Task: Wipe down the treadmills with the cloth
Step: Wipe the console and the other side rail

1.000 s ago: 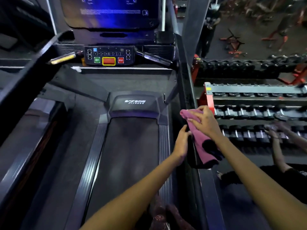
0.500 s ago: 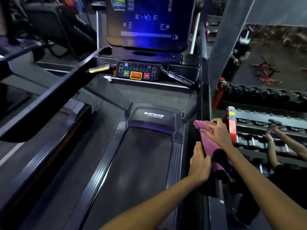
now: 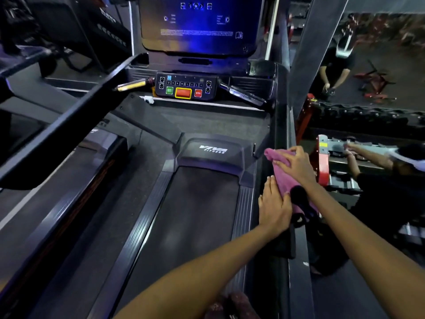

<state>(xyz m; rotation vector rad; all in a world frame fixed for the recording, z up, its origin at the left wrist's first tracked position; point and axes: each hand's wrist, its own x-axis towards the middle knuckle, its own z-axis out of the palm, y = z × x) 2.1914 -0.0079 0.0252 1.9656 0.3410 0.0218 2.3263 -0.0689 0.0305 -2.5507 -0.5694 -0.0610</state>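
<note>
Head view is showing one treadmill [image 3: 202,203] in full, with parts of a second treadmill [image 3: 46,171] lying to its left. One pink cloth [image 3: 284,178] is lying along the right side rail [image 3: 296,249] of the near machine, draped over its top edge. Right hand [image 3: 296,166] is pressing the cloth's upper part against the rail, its fingers [image 3: 285,168] spread flat over the fabric and holding it there. Left hand [image 3: 273,208] is resting just beside it, fingers [image 3: 270,187] straight and close together, thumb touching the cloth's lower part. Wiping is judged to be under way on this one rail only; nothing is showing whether the belt, the console [image 3: 186,87], the left rail or the neighbouring machine are done, so most of the job is probably remaining. Count: two treadmills, one cloth, two hands working. Another person's arms [image 3: 368,157] are reaching over a dumbbell rack [image 3: 323,157] at right
</note>
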